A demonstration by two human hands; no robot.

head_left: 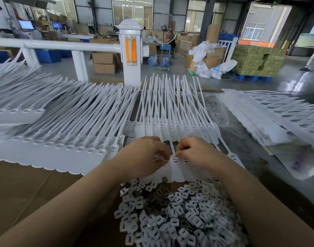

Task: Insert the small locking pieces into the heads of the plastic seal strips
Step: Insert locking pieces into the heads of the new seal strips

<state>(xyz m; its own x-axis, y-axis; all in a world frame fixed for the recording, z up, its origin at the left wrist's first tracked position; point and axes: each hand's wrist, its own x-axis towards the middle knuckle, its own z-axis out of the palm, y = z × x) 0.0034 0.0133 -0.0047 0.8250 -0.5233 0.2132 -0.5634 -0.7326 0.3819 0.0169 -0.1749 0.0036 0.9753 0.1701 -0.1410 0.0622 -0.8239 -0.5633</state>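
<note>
Big heap of small white locking pieces sits right under the forearms, on brown cardboard. Just past it, both hands meet over a row of seal strips: the left hand has its fingers curled down on the strip heads, and the right hand pinches at one head's slot. More white strips fan out to the left, another batch lies on clear plastic to the right. Beyond stand a white post, cardboard boxes and a fan. No writing is legible.
</note>
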